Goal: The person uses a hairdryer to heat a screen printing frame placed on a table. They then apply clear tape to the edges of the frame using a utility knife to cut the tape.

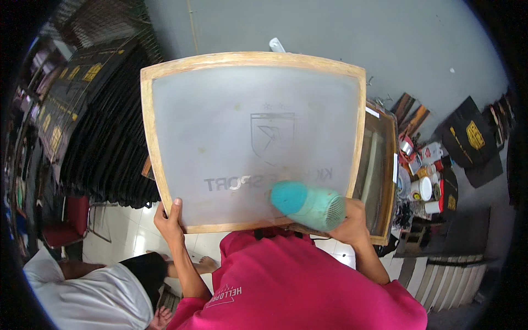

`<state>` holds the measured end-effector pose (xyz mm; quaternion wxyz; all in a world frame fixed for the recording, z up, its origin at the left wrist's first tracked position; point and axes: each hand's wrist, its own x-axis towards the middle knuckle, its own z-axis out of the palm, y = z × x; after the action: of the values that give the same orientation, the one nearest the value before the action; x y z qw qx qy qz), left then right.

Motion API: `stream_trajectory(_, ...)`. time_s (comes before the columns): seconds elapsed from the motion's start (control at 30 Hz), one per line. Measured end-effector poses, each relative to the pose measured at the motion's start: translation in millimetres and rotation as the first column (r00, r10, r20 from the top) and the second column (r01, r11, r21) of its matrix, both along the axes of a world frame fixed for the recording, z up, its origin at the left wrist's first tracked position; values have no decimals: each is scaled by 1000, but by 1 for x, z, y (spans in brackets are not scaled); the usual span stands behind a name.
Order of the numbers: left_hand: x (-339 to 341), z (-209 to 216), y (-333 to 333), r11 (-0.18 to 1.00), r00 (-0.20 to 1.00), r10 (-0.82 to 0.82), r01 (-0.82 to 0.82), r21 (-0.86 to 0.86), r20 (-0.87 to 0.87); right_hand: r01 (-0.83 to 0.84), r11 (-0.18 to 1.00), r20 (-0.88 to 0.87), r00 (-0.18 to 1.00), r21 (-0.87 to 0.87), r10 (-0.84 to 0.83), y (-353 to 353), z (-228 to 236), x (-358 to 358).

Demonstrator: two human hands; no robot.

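Beyond our left hand (pixel 171 223) gripping the wooden screen frame (pixel 253 59), grey wall (pixel 330 27); right hand (pixel 352 223) clasps a teal dryer (pixel 308 204), cluttered table (pixel 423 176) right.

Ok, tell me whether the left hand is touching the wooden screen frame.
Touching. The head view shows the left hand gripping the lower edge of the wooden screen frame, thumb lying over the wood and onto the mesh.

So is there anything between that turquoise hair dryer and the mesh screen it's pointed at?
Nothing visible. The right hand holds the hair dryer with its nozzle right up against the mesh of the wooden-framed screen. The left hand grips the frame's lower edge, well off to the side.
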<state>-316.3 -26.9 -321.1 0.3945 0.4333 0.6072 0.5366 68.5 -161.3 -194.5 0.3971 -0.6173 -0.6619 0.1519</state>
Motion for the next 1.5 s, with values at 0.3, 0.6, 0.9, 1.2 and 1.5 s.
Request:
stream_trajectory(0.3,5,5,11,998,995,-68,68,4,78,405,911,-86,908,-70,-410,-59,-18,46)
stream_trajectory(0.6,1,1,10,997,989,-81,81,9,127,564,818,-202,793,-114,-575,-65,-13,52)
stream_trajectory(0.9,-1,2,3,999,997,-48,49,-17,56,443,893,-218,867,-77,-449,-49,-25,42)
stream_trajectory(1.2,1,14,-5,998,997,-25,28,-48,71,115,993,-31,993,2,-115,-26,-43,6)
stream_trajectory(1.5,6,17,-5,1000,999,13,-13,2,52,-58,995,-114,991,82,67,1,-34,-22)
